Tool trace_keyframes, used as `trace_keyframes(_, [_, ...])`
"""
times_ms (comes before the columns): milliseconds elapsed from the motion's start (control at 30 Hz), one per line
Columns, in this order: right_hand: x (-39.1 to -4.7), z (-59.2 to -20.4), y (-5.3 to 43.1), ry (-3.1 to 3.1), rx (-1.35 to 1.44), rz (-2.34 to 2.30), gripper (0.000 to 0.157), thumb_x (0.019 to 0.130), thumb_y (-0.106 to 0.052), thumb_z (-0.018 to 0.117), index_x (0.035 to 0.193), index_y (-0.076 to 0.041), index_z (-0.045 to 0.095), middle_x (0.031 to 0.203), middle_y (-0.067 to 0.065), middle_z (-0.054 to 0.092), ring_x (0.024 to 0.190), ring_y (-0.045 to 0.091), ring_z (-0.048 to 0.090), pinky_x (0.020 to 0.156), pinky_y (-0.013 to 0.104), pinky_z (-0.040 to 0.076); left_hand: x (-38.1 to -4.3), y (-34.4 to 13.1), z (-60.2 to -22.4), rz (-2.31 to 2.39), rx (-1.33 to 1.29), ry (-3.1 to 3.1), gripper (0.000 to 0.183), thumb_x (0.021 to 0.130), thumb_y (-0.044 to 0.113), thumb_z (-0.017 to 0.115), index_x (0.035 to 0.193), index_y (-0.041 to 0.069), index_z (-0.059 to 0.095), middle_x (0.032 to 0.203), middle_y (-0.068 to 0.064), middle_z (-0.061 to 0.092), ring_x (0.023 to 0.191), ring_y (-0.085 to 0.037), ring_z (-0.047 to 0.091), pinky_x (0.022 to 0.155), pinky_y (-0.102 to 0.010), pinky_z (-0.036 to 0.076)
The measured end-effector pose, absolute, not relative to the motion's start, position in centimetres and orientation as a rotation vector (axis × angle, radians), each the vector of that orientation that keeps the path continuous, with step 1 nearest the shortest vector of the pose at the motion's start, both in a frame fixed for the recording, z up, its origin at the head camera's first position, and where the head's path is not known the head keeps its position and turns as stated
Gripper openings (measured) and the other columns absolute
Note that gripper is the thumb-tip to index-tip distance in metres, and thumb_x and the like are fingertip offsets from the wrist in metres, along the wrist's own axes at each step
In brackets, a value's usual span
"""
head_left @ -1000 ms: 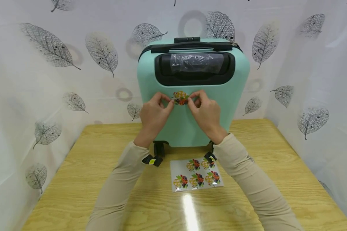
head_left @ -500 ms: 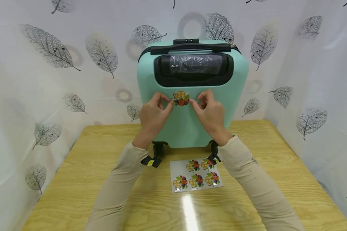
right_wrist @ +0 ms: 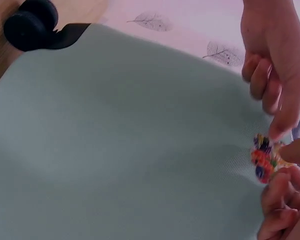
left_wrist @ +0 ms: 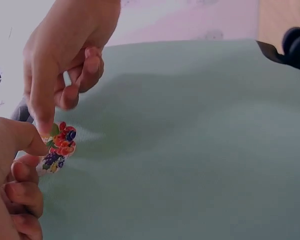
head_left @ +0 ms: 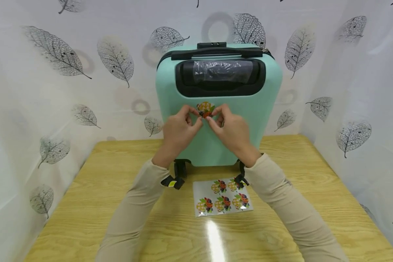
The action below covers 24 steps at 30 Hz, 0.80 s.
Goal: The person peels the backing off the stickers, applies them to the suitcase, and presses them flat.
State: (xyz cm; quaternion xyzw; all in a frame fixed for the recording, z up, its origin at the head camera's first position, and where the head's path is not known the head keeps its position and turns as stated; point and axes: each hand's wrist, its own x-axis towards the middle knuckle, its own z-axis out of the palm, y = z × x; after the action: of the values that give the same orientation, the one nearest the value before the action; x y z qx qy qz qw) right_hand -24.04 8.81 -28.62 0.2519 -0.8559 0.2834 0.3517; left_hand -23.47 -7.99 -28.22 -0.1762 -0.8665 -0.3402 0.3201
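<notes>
A mint-green suitcase [head_left: 216,147] stands upright on its wheels. Just below its black handle recess, a round sticker [head_left: 205,106] with yellow lettering and fruit lies against the shell. My left hand [head_left: 179,133] pinches the sticker's lower left edge between thumb and index finger. At the lower right edge my right hand [head_left: 231,133] does the same, the two thumbs close together. Fingertips hide part of the sticker [left_wrist: 60,145] in the left wrist view. The right wrist view shows the sticker's fruit print [right_wrist: 261,162] between both hands' fingers.
A sheet of several matching stickers [head_left: 201,189] lies on the wooden table [head_left: 118,182] in front of the suitcase. Black suitcase wheels [right_wrist: 25,27] show in the right wrist view. A leaf-printed curtain [head_left: 118,98] hangs behind and on both sides.
My right hand moved slightly right, off the sticker's edge, then came back in. Both hands now sit closer together at the sticker's lower edge. The sticker stays at the same place on the suitcase.
</notes>
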Motion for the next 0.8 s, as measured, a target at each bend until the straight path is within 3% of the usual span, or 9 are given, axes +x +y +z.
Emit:
trace_keyframes(433, [-23.9, -27.5, 8.1, -2.297, 0.72, 0.736, 0.016, 0.096, -0.016, 0.055, 0.106, -0.004, 0.057, 0.065, 0.008, 0.06, 0.041, 0.016, 0.041, 0.041, 0.029, 0.028, -23.6, -7.3, -27.1, -0.886, -0.505, -2.319, 0.011, 0.089, 0.014, 0.059, 0.098, 0.01, 0.064, 0.061, -0.004, 0.055, 0.044, -0.014, 0.039, 0.042, -0.024, 0.025])
trace_keyframes(800, [-24.1, -27.0, 7.9, -2.356, 0.721, 0.788, 0.021, 0.097, -0.017, 0.053, 0.113, -0.004, 0.055, 0.058, 0.006, 0.053, 0.04, 0.013, 0.033, 0.041, 0.027, 0.024, -23.8, -7.5, -26.6, -0.882, -0.517, -2.334, 0.012, 0.09, 0.012, 0.058, 0.1, 0.009, 0.064, 0.062, -0.005, 0.055, 0.044, -0.015, 0.04, 0.042, -0.025, 0.026])
